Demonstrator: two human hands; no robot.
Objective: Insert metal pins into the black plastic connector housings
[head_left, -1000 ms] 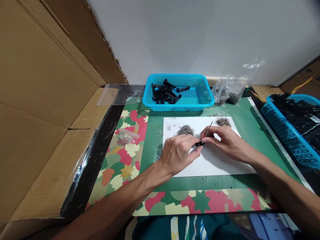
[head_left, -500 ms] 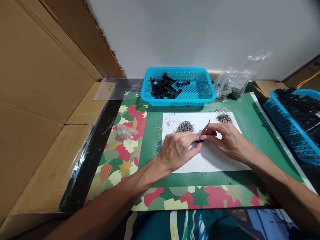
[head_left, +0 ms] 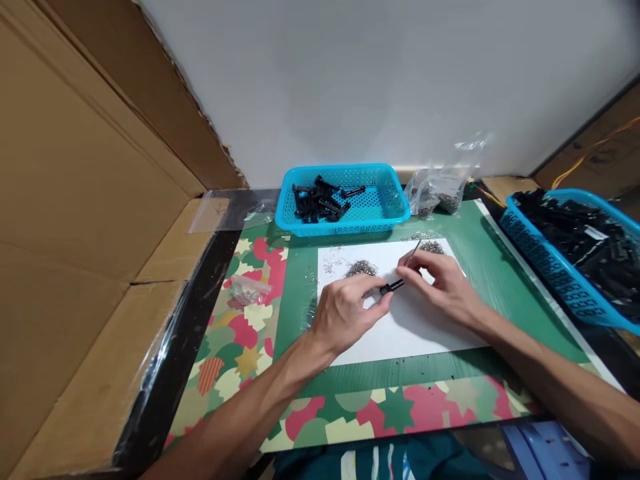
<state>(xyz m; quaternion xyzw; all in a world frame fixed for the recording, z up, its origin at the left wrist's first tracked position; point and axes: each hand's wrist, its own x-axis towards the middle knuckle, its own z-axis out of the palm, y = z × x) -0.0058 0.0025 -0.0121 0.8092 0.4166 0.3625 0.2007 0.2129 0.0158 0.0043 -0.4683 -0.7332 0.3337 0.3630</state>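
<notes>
Between the thumb and fingers of my left hand [head_left: 345, 310] is a slim black plastic part [head_left: 393, 287], its forked end pointing right. My right hand [head_left: 440, 280] pinches a slim metal tool [head_left: 413, 252], perhaps tweezers, that slants upward. The fingers of my right hand are close to the part's right end; whether they touch it I cannot tell. Both hands are above a white sheet [head_left: 360, 347]. Beyond my left fingers lies a pile of tiny metal pieces [head_left: 363, 268]. A second pile [head_left: 431, 247] is partly hidden behind my right hand.
A blue basket [head_left: 345, 230] of black parts stands at the back, with plastic bags [head_left: 435, 193] of small pieces beside it. Another blue basket [head_left: 560, 287], heaped with black pieces, is at right. Cardboard [head_left: 90, 233] walls the left side. A small clear bag [head_left: 250, 290] lies on the patterned border.
My right hand has drawn back a little from the left, so more of the black part shows between them. The head view has tilted and shifted slightly.
</notes>
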